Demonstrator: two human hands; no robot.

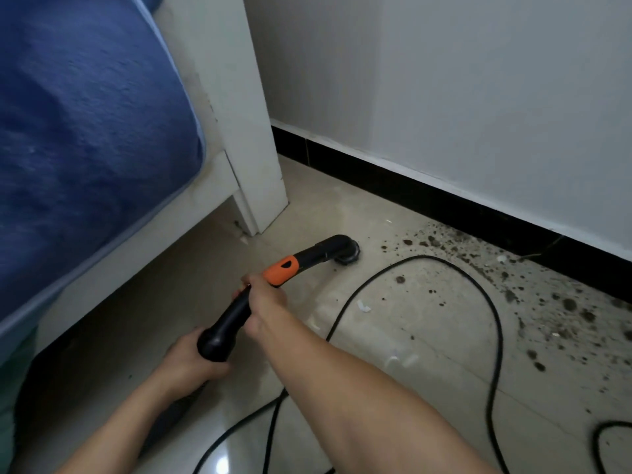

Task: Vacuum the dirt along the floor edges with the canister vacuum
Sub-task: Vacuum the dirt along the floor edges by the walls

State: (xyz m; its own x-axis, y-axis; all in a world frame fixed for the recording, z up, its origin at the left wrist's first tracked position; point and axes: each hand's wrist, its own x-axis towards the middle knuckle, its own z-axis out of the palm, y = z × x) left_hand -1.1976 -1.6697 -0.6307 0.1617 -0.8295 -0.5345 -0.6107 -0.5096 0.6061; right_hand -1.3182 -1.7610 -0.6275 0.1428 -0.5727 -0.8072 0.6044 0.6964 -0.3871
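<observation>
Head: hands round wand (orange collar)

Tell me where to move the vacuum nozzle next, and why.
Probably slide the nozzle to the right along the black baseboard. It sits on clean tile near the bed leg, while the dirt lies scattered further right against that baseboard. The right hand and left hand both grip the wand, so a short push should do; mind the cord looped between.

forearms outstretched, left hand and right hand curled round the vacuum handle
</observation>
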